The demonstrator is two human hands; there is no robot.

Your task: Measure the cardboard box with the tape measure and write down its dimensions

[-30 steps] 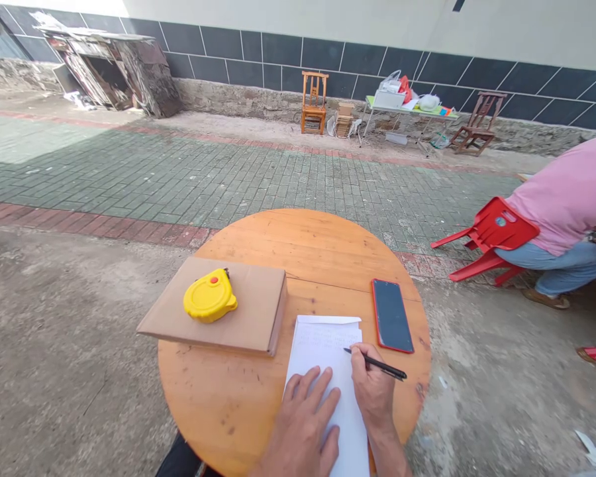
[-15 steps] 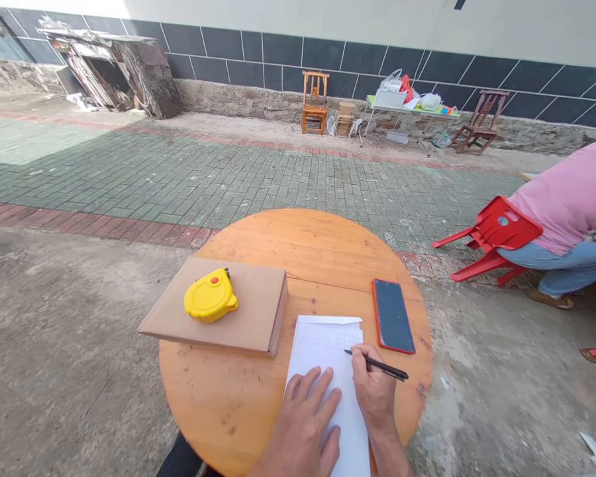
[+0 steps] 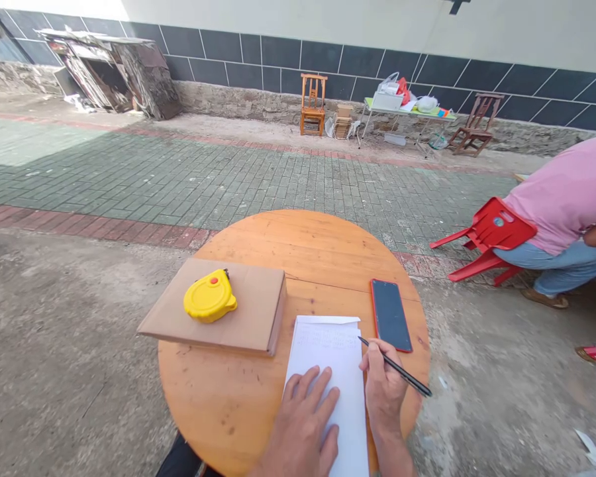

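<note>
My left hand (image 3: pixel 305 421) lies flat with its fingers spread on a sheet of white paper (image 3: pixel 345 411). Faint handwriting runs in lines across the upper part of the sheet, too small to read. My right hand (image 3: pixel 385 387) pinches a black pen (image 3: pixel 404 374), its tip at the paper's upper right edge. Beyond that hand, a phone (image 3: pixel 392 317) with a red edge rests face up, its screen dark. To the left, a yellow tape measure (image 3: pixel 210 297) sits on top of a closed brown cardboard box (image 3: pixel 251 301).
All this stands on a round wooden table (image 3: pixel 298 242). At the right, a person in a pink shirt (image 3: pixel 571 192) sits on a red plastic chair (image 3: pixel 501 228). Along the far wall are a wooden chair (image 3: pixel 312 106), a loaded folding table (image 3: pixel 407 109) and a darker chair (image 3: pixel 478 126).
My right hand has moved right with the pen, from over the written lines to the sheet's right edge. My left hand keeps its place on the paper.
</note>
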